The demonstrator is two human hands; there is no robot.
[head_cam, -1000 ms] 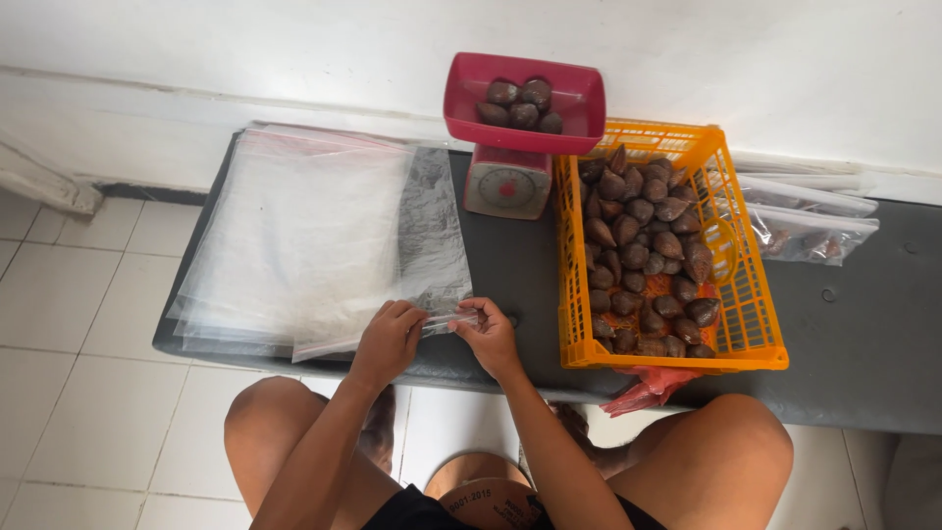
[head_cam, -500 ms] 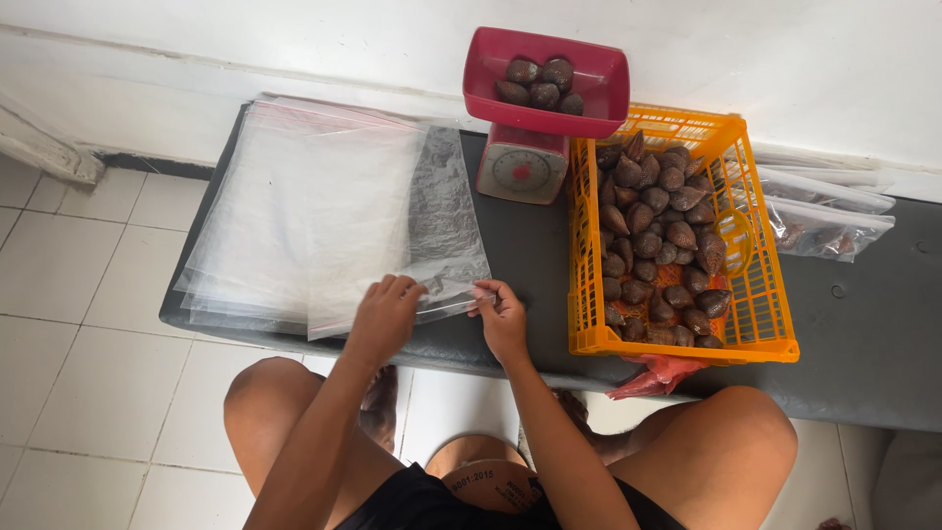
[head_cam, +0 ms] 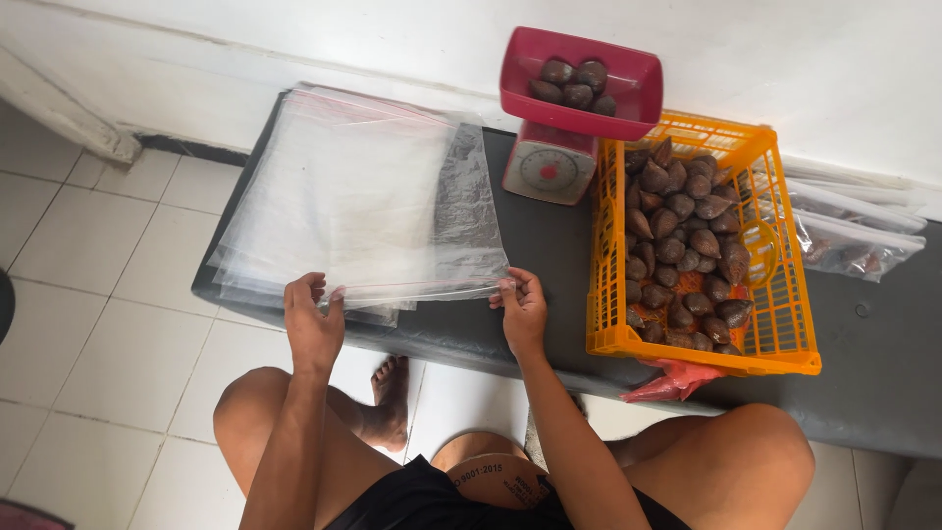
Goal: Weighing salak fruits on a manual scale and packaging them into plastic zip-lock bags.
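Note:
A stack of clear plastic bags (head_cam: 353, 201) lies spread on the left part of a dark grey bench (head_cam: 549, 245). My left hand (head_cam: 312, 319) pinches the near edge of the top bag at its left end. My right hand (head_cam: 522, 306) pinches the same edge at its right corner, so the bag's near edge is stretched between both hands. An orange plastic crate (head_cam: 785, 324) full of brown scaly fruits (head_cam: 682, 236) stands just right of my right hand.
A small kitchen scale (head_cam: 548, 169) with a red tray (head_cam: 638, 83) holding several fruits stands behind the crate. Filled clear bags (head_cam: 863, 240) lie at the far right. A red plastic scrap (head_cam: 672, 381) hangs under the crate. White tiled floor lies to the left.
My hands have spread apart along the bag's near edge: the left hand moved left, the right stayed near the crate. The view shifted closer.

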